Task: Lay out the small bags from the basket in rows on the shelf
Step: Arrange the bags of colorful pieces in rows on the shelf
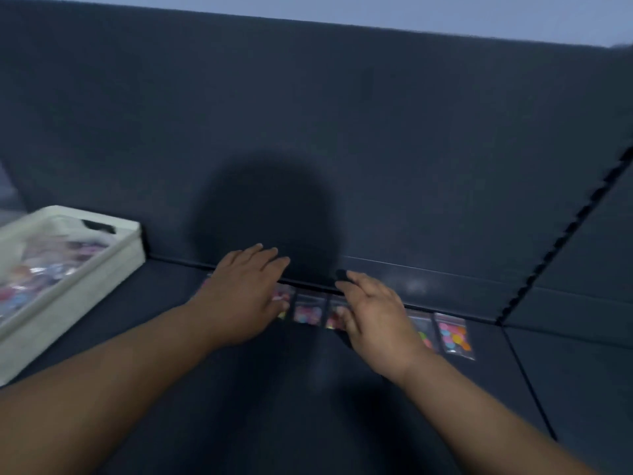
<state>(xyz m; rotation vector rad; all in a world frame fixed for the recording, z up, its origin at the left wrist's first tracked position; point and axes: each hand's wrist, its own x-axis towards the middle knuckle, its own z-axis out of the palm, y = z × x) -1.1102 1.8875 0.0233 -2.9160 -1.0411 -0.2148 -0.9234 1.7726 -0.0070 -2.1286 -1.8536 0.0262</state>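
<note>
Several small clear bags of coloured discs lie in one row along the back of the dark shelf (274,406). One bag (309,310) shows between my hands and another (455,334) lies at the row's right end. My left hand (245,296) is stretched flat over the left part of the row, fingers straight. Fingers extended, my right hand (375,315) covers the bags right of the middle. Neither hand grips a bag. The white basket (132,250) at the left holds more bags (44,269). The view is blurred.
A dark padded wall (342,149) rises right behind the row. A zigzag seam (565,234) marks the corner with the right side wall. The shelf surface in front of the row is bare dark padding.
</note>
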